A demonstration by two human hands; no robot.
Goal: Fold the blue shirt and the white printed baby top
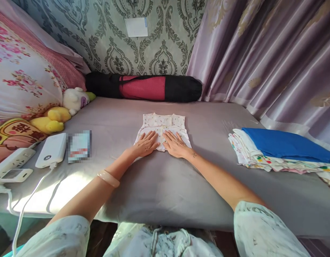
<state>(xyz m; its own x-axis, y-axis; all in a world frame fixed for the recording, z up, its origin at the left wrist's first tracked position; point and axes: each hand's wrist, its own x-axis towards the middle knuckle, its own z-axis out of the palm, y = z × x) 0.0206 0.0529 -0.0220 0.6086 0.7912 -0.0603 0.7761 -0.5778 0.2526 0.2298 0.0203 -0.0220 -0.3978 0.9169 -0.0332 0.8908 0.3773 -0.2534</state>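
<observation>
A small white printed baby garment (pixel 163 121) lies folded on the grey bed sheet (pixel 159 192), straight ahead of me. My left hand (pixel 148 143) rests flat on its lower left part, fingers stretched out. Across from it, my right hand (pixel 175 144) presses flat on the lower right part, its fingers spread as well. Both palms face down, and the fingertips point toward the middle of the cloth. Neither hand grips anything.
Folded clothes with a blue piece on top (pixel 288 144) are stacked at the right. A black and red rolled bag (pixel 143 87) lies along the wall. At the left are plush toys (pixel 54 119), a power bank (pixel 51 150) with its cable, and a power strip (pixel 13 164).
</observation>
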